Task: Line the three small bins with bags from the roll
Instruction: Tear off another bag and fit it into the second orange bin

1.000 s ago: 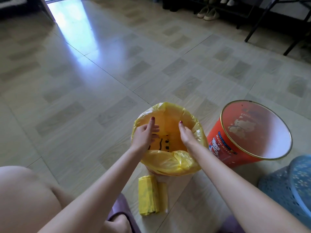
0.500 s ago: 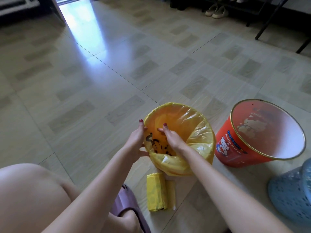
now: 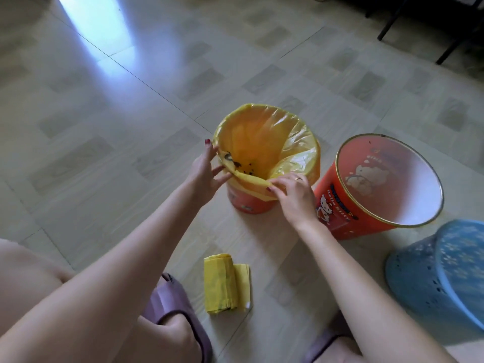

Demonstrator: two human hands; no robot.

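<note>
Tiled floor [image 3: 104, 158]; blue bin [image 3: 440, 279] cut off at right edge.

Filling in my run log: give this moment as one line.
step: fold bag over bin rim | left hand: touches bag edge | right hand: pinches bag edge | roll: on floor | unlined: orange bin, blue bin
</note>
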